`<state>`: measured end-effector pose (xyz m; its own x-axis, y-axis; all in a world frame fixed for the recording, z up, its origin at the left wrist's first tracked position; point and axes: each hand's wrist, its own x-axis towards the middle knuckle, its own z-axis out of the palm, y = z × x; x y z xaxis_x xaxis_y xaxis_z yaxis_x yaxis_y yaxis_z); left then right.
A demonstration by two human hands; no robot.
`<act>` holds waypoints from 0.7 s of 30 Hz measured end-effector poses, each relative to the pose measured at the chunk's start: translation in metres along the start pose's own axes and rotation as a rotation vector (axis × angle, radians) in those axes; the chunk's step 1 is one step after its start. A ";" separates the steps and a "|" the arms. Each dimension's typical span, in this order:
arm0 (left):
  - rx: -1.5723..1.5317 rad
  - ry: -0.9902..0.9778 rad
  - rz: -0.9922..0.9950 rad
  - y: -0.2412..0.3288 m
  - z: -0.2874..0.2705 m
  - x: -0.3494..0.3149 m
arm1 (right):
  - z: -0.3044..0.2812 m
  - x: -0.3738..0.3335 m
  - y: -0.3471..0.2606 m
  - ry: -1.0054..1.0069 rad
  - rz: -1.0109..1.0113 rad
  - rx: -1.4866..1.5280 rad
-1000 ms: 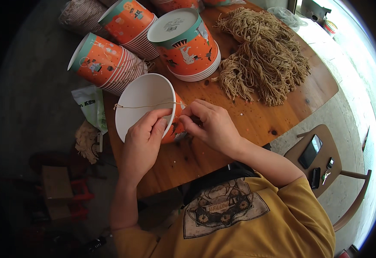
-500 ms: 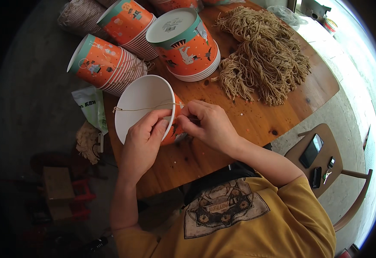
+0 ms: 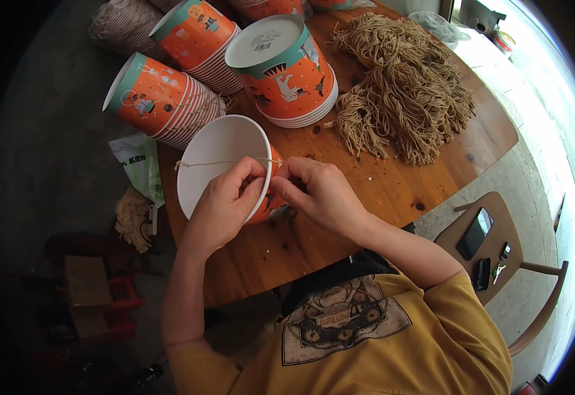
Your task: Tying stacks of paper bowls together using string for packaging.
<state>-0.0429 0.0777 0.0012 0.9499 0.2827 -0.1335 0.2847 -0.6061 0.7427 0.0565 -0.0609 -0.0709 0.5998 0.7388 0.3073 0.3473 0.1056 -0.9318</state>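
An orange paper bucket (image 3: 218, 161) with a white inside lies on its side on the wooden table (image 3: 393, 191), its mouth toward me. A thin tan string (image 3: 215, 162) stretches across its mouth. My left hand (image 3: 225, 204) grips the bucket's rim at the right side, thumb inside. My right hand (image 3: 317, 194) presses against the outside of the same rim and pinches the string end there; the fingertips hide the exact spot.
Stacks of matching orange buckets (image 3: 162, 99) (image 3: 287, 69) (image 3: 202, 36) lie behind. A heap of tan strings (image 3: 399, 99) covers the table's right. A chair (image 3: 491, 250) with a phone and keys stands at right. A bag (image 3: 136, 164) and boxes lie on the floor at left.
Both hands stay at the bucket's rim; the fingers have shifted slightly on the string. The bucket has hardly moved.
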 end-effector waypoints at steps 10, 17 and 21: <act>-0.323 -0.127 -0.037 -0.011 -0.007 0.005 | -0.004 0.003 0.001 -0.058 0.085 0.136; -0.293 -0.127 0.007 -0.009 -0.006 0.002 | -0.003 0.004 -0.003 -0.057 0.091 0.074; -0.221 -0.074 0.032 -0.013 -0.001 0.007 | -0.002 0.004 -0.002 -0.056 0.037 0.024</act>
<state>-0.0403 0.0883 -0.0089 0.9671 0.2058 -0.1496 0.2273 -0.4343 0.8716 0.0600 -0.0594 -0.0669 0.5702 0.7787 0.2618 0.3076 0.0931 -0.9469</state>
